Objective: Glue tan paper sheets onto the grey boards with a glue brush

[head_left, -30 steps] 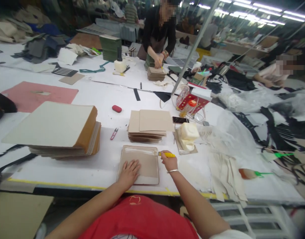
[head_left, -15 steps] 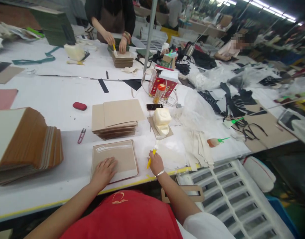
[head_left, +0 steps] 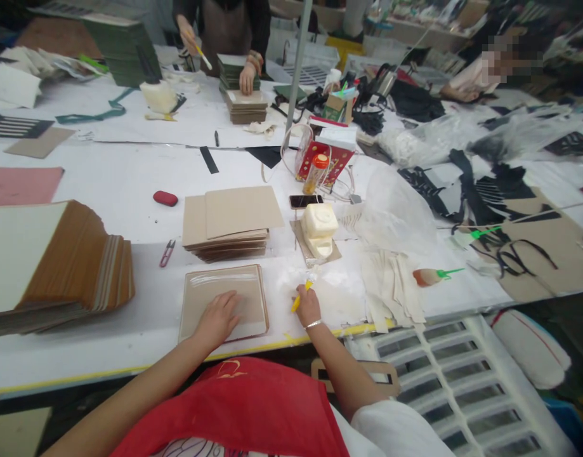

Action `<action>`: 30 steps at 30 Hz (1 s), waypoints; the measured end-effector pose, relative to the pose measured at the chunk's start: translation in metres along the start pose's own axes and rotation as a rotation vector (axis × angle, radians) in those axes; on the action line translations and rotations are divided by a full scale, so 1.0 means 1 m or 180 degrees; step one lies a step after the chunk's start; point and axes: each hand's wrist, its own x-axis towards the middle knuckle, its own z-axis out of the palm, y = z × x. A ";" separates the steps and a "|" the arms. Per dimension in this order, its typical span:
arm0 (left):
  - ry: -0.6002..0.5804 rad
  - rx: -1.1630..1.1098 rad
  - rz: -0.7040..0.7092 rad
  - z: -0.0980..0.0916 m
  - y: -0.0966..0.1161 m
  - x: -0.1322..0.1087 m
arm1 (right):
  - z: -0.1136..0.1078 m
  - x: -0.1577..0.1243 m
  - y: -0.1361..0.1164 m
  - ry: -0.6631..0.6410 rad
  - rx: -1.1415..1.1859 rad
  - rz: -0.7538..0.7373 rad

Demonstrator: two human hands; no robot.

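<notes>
My left hand (head_left: 219, 319) lies spread on a flat beige panel (head_left: 200, 295) with a glossy sheet or coating on top, near the table's front edge. To its right, my right hand (head_left: 307, 306) grips a yellow brush (head_left: 296, 303), its pale tip pointing away from me over a wet-looking patch of the table. Behind the panel stands a stack of beige boards (head_left: 243, 212), the top one askew. A cream plastic container (head_left: 320, 230) sits on a small board beyond my right hand.
At the left is a tall pile of brown-edged pieces (head_left: 77, 260). Small pink snips (head_left: 167, 253) and a red case (head_left: 165, 198) lie behind. Cloth strips (head_left: 391, 289) and a glue bottle (head_left: 429, 276) are at the right. Across the table, a person (head_left: 224, 32) holds another brush.
My left hand has slid slightly right across the panel. My right hand still holds the brush. The person opposite has lifted their brush off the stack. The whole view has shifted somewhat.
</notes>
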 end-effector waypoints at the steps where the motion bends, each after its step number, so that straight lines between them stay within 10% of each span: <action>1: 0.0038 -0.0139 0.0031 0.000 0.004 0.004 | -0.001 0.000 0.001 -0.0112 -0.0006 0.0017; 15: 0.0070 -0.2486 -0.0789 -0.001 0.058 0.060 | -0.061 0.007 -0.071 0.0162 0.1410 -0.0705; 25: 0.0761 -0.3231 -0.2549 -0.022 -0.031 0.008 | -0.051 0.018 -0.091 -0.0522 0.2029 -0.0035; 30: 0.0904 -0.2442 -0.2680 -0.022 -0.067 0.003 | -0.033 0.053 -0.119 -0.0255 0.1663 0.0262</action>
